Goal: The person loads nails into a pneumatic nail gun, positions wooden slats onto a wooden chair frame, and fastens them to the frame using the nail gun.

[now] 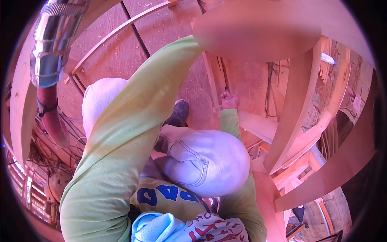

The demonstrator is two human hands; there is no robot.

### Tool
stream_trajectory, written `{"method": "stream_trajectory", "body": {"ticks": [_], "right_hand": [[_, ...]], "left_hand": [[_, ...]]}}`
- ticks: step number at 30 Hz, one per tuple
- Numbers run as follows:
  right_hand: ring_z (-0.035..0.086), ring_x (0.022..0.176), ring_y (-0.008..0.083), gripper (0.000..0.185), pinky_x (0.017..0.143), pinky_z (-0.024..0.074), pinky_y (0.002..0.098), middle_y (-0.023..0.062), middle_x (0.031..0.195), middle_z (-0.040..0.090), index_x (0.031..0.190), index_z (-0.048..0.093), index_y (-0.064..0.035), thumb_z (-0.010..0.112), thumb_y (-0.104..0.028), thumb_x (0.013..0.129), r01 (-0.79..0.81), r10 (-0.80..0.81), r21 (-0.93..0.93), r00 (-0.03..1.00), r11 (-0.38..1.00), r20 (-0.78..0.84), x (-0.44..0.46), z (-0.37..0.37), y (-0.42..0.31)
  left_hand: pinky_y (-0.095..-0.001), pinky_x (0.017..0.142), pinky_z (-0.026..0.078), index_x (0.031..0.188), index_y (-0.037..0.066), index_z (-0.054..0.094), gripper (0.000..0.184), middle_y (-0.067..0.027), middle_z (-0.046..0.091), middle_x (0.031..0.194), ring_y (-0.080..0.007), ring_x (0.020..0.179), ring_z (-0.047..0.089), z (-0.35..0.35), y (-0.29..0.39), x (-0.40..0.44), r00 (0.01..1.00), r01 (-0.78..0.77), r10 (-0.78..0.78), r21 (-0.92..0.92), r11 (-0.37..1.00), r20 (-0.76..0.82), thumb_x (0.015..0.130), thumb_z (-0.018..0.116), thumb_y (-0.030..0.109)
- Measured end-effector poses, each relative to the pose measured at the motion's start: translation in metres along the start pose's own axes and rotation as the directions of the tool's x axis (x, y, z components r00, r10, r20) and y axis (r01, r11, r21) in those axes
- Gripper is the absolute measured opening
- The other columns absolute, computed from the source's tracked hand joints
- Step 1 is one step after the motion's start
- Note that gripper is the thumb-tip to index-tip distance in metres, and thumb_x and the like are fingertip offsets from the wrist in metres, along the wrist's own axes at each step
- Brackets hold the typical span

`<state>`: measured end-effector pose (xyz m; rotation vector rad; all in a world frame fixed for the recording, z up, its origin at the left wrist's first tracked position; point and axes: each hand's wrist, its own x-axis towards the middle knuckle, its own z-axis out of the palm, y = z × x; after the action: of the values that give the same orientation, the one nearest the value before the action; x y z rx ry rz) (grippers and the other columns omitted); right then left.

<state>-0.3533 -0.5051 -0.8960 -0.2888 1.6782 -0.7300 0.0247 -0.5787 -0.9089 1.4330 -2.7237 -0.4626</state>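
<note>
Head view: the right hand (229, 100), fingers partly curled, is located just beside a wooden strip (211, 78); whether it grasps anything cannot be determined. The left sleeve (133, 109) extends to a blurred area (258, 36) concealing the left hand, whose state cannot be determined.

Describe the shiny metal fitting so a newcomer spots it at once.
Start at the long green left sleeve crossing the picture diagonally. Above and left of it, near the picture's upper left corner, is the metal fitting, with a reddish hose leaving its lower end. Its mirror-like shine sets it apart from the dull wood beside it.
</note>
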Motion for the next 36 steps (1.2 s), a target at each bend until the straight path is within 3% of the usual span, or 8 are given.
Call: {"method": "stream_trajectory", "body": {"ticks": [11,13,15,22,25,28,33,36], "right_hand": [[0.065,0.074,0.0299,0.032,0.069,0.0577,0.0478,0.0167,0.091,0.064,0.119,0.051,-0.0001,0.051,-0.022,0.095,-0.004,0.004,-0.033,1.000,0.999,0.001,0.020,0.018,0.005],[0.064,0.073,0.0294,0.030,0.069,0.0571,0.0474,0.0156,0.091,0.064,0.118,0.050,-0.0018,0.051,-0.022,0.096,-0.018,0.018,-0.021,0.999,1.000,-0.028,0.022,0.017,0.003],[0.064,0.073,0.0286,0.029,0.068,0.0564,0.0467,0.0149,0.093,0.063,0.118,0.049,-0.0032,0.050,-0.023,0.096,-0.024,0.023,-0.020,0.999,1.000,-0.026,0.012,0.025,0.002],[0.062,0.072,0.0265,0.027,0.068,0.0549,0.0449,0.0133,0.093,0.062,0.119,0.048,-0.0068,0.049,-0.025,0.098,0.010,-0.012,-0.030,0.997,1.000,-0.072,-0.003,0.036,0.003],[0.062,0.073,0.0257,0.027,0.068,0.0545,0.0440,0.0130,0.097,0.062,0.119,0.048,-0.0079,0.049,-0.025,0.099,0.002,-0.003,-0.009,0.997,1.000,-0.080,0.001,0.032,0.004],[0.061,0.076,0.0251,0.027,0.068,0.0541,0.0432,0.0128,0.102,0.062,0.119,0.048,-0.0083,0.049,-0.026,0.099,-0.001,0.005,0.040,0.996,0.999,-0.094,-0.003,0.032,0.002],[0.060,0.081,0.0239,0.029,0.070,0.0543,0.0427,0.0122,0.102,0.061,0.121,0.049,-0.0083,0.051,-0.027,0.099,-0.022,0.032,0.173,0.998,0.985,-0.058,0.000,0.025,0.002],[0.062,0.076,0.0241,0.030,0.067,0.0553,0.0425,0.0130,0.103,0.062,0.122,0.049,-0.0076,0.054,-0.024,0.098,0.017,-0.007,0.103,0.996,0.995,-0.093,0.000,0.029,0.004]], "left_hand": [[-0.0457,0.067,0.057,0.071,-0.007,0.074,0.028,-0.0266,0.073,0.082,-0.0348,0.072,0.075,0.034,-0.008,0.027,0.973,-0.097,0.068,0.126,0.987,0.221,0.079,0.079,0.019],[-0.0449,0.068,0.058,0.079,-0.012,0.073,0.031,-0.0298,0.073,0.087,-0.0356,0.076,0.076,-0.015,0.014,0.002,0.868,0.471,-0.458,-0.603,0.644,0.189,0.081,0.079,0.019],[-0.0449,0.069,0.059,0.091,-0.018,0.069,0.039,-0.0333,0.072,0.091,-0.0366,0.080,0.077,-0.015,0.016,0.001,0.748,0.522,-0.604,-0.806,0.279,0.276,0.082,0.079,0.019],[-0.0460,0.068,0.059,0.116,-0.033,0.050,0.069,-0.0380,0.068,0.085,-0.0414,0.082,0.076,-0.003,0.009,0.004,0.882,0.439,-0.434,-0.660,0.610,0.186,0.078,0.080,0.016],[-0.0456,0.065,0.058,0.118,-0.036,0.044,0.075,-0.0356,0.069,0.082,-0.0418,0.079,0.076,-0.013,0.011,-0.005,0.827,0.454,-0.537,-0.759,0.467,0.164,0.076,0.080,0.015],[-0.0450,0.060,0.056,0.113,-0.033,0.048,0.070,-0.0321,0.069,0.079,-0.0399,0.074,0.075,0.041,-0.003,0.012,0.886,0.353,-0.463,-0.679,0.644,0.021,0.071,0.080,0.013],[-0.0433,0.057,0.053,0.080,-0.015,0.071,0.033,-0.0262,0.069,0.074,-0.0338,0.066,0.072,-0.020,0.013,-0.011,0.795,0.451,-0.584,-0.805,0.385,0.167,0.064,0.079,0.012],[-0.0418,0.061,0.056,0.074,-0.009,0.075,0.025,-0.0232,0.070,0.073,-0.0321,0.067,0.073,0.036,-0.009,0.009,0.901,0.323,-0.434,-0.660,0.678,-0.005,0.063,0.079,0.013]]}}
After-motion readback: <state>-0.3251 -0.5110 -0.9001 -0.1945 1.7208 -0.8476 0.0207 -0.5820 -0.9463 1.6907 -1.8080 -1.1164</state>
